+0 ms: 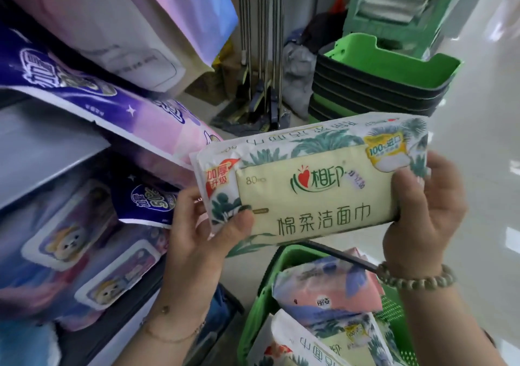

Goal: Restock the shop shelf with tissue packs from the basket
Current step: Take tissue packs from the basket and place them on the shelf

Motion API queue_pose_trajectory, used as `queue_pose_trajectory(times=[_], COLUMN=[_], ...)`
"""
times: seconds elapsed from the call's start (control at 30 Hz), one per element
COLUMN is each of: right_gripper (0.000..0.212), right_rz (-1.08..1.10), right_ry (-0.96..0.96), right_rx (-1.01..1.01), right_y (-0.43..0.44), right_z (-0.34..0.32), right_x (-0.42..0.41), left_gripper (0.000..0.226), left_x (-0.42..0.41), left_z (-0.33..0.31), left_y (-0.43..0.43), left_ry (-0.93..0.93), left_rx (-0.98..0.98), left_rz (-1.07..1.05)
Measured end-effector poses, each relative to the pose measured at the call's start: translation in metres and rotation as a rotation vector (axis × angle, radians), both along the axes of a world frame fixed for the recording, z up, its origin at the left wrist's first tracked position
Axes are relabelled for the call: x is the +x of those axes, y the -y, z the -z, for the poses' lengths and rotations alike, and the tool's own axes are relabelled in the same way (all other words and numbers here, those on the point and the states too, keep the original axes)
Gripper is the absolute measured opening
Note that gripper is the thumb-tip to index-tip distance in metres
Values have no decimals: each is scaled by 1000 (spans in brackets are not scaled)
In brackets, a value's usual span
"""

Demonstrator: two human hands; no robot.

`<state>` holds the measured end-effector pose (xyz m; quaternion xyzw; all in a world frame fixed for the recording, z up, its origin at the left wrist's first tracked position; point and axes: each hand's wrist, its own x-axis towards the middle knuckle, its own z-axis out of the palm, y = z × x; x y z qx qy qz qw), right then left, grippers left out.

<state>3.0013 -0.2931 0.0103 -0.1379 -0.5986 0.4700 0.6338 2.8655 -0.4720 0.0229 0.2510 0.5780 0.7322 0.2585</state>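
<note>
held in the air between both hands: one pack [312, 180], cream with green leaf print, printed face turned up to the camera. long axis running left to right, right end tilted a little higher than left end. characters on the front upright for the viewer, so top edge pointing away, toward the far floor.

left hand [197, 233] closed on the lower left corner of the pack, thumb [239, 225] pressed on the front face, other fingers hidden behind. right hand [425, 216] closed on the right short end, fingers wrapped over the edge, bead bracelet [416, 278] on the wrist.

directly below the pack, at bottom right: green basket [253, 303] with more packs inside, one pink and blue [329, 295], one cream [337, 343] lying with its text upside down to the viewer. dark handle [346, 257] of the basket crossing just under the right hand.

at left: shelf [45, 151] with purple and pink packs [84, 89], many leaning, and lidded packs [70, 239] with a small animal picture on the level below. held pack near the shelf front, not touching it as far as visible.

further back on the floor: stack of green baskets [388, 84], and metal poles [261, 42] standing upright beside it.
</note>
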Motion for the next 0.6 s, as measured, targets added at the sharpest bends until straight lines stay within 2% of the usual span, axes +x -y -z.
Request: queue_pose_trajectory(times=[0.1, 0.3, 0.6], right_gripper=[11, 13, 18], right_rz=[44, 109, -37], right_ry=[-126, -216, -248], right_rx=[33, 56, 36], right_y=[5, 16, 69], right_z=[2, 5, -24], right_x=[-8, -5, -4], left_gripper=[60, 44, 34], left_x=[2, 14, 40], left_z=[0, -7, -37], left_y=[6, 18, 80], left_ry=[-35, -136, -222], left_rx=[5, 6, 5], left_rz=[-31, -91, -282])
